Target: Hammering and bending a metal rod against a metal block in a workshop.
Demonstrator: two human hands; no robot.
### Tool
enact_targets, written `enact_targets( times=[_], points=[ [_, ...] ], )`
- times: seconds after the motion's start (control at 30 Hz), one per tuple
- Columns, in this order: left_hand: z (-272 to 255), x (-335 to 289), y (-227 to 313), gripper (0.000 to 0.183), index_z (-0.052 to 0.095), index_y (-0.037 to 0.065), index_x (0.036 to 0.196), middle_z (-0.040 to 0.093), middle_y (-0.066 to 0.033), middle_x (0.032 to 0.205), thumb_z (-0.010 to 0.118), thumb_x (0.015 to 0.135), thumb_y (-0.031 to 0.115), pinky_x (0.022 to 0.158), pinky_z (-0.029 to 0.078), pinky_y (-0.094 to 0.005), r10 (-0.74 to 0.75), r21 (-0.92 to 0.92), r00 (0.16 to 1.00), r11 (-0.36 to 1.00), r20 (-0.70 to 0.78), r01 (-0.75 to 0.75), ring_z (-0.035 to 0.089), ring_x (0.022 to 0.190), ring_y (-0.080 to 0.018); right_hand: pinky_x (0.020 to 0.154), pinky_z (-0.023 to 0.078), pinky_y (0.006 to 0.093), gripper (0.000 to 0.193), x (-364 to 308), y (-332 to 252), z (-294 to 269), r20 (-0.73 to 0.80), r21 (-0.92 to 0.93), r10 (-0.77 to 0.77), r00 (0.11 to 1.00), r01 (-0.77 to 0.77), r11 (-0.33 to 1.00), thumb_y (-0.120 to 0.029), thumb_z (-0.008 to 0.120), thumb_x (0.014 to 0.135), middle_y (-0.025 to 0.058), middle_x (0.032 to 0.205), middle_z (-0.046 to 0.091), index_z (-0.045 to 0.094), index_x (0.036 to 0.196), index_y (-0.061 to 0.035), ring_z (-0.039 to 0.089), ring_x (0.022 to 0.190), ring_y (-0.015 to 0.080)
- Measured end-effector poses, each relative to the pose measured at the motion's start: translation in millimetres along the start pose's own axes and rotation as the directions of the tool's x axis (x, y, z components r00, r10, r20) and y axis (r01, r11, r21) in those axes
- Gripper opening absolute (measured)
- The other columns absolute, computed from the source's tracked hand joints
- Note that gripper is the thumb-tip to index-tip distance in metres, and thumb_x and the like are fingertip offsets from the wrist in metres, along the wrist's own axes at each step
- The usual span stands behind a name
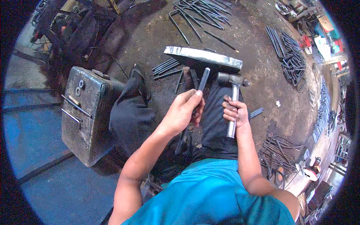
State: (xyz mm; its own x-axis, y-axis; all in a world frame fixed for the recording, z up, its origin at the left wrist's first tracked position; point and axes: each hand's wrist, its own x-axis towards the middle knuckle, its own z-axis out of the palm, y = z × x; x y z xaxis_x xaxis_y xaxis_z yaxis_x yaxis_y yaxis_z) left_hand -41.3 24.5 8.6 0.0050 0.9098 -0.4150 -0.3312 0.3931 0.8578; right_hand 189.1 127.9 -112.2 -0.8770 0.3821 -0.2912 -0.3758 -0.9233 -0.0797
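Note:
My left hand point(183, 111) is closed around a dark metal rod point(204, 79), whose upper end points up and away from me. Its lower part is partly hidden by the hand. In my right hand point(237, 111) is a ball-peen hammer point(235, 90), gripped by its silver handle with the head up. The hammer head is just right of the rod's tip, apart from it. Just beyond both hands stands a thick metal slab point(204, 56) with a bright, worn edge. Behind my left hand, a rusty bar end point(186, 77) shows under the slab.
At my left stands a worn metal box point(78, 139) with washers point(78, 91) and short rods point(76, 105) on it. Bent rods point(202, 13) lie on the floor ahead, with more piles at the right point(288, 56) and lower right point(279, 150). Straight rods point(165, 68) lie by the slab.

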Motion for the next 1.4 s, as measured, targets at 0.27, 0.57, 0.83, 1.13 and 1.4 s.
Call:
enact_targets(
  times=[0.27,0.57,0.83,1.13,1.4],
  points=[
    [2.8,-5.1,-0.4,0.023,0.052,-0.001,0.084,0.055,-0.0057,0.069,0.054,0.094,0.019,0.059,0.051,-0.0276,0.177,0.21,0.973,0.967,-0.146,-0.144,0.056,0.062,-0.0116,0.04,0.03,0.0235,0.01,9.3,13.9,15.2,-0.067,-0.034,-0.065,0.996,0.063,0.997,-0.014,0.053,0.087,-0.002,0.063,0.036,0.049,0.094,-0.0082,0.033,0.044,0.0071],
    [0.9,-11.6,9.1,0.028,0.052,-0.002,0.083,0.057,-0.008,0.069,0.055,0.094,0.023,0.054,0.052,-0.0298,0.015,0.132,0.991,0.991,-0.136,0.003,0.061,0.059,-0.0168,0.043,0.032,0.0246,0.014,13.7,20.4,16.3,-0.135,-0.076,-0.11,0.985,0.101,0.992,-0.015,0.056,0.086,0.0003,0.068,0.038,0.051,0.096,-0.0075,0.035,0.049,0.0091],
    [-3.9,-11.6,7.5,0.034,0.054,-0.003,0.086,0.058,-0.0099,0.069,0.048,0.097,0.029,0.055,0.053,-0.0323,-0.004,-0.026,0.998,1.0,-0.058,0.002,0.061,0.058,-0.0193,0.046,0.034,0.0259,0.015,15.9,21.8,13.7,-0.114,-0.066,-0.106,0.988,0.099,0.993,-0.016,0.054,0.087,0.0015,0.069,0.039,0.052,0.099,-0.0055,0.037,0.052,0.0109],
    [-8.0,-12.9,8.7,0.027,0.054,-0.005,0.088,0.061,-0.0124,0.077,0.048,0.097,0.02,0.063,0.057,-0.0311,0.05,-0.145,0.986,0.987,-0.16,-0.073,0.064,0.068,-0.0185,0.05,0.036,0.0279,0.013,18.6,23.6,16.0,-0.139,-0.143,-0.131,0.982,0.111,0.983,-0.016,0.053,0.088,0.0017,0.07,0.041,0.053,0.097,-0.0069,0.039,0.056,0.013],
    [-64.1,-15.4,20.5,0.026,0.04,-0.004,0.109,0.044,-0.0295,0.127,0.032,0.1,0.019,0.101,0.038,-0.0616,0.227,-0.668,0.878,0.577,-0.423,-0.47,0.037,0.124,-0.0506,0.051,0.038,0.0295,0.013,20.3,24.8,11.6,-0.118,-0.15,-0.129,0.985,0.111,0.982,-0.017,0.054,0.088,0.0032,0.072,0.044,0.053,0.097,-0.0082,0.042,0.057,0.014]
  ],
)
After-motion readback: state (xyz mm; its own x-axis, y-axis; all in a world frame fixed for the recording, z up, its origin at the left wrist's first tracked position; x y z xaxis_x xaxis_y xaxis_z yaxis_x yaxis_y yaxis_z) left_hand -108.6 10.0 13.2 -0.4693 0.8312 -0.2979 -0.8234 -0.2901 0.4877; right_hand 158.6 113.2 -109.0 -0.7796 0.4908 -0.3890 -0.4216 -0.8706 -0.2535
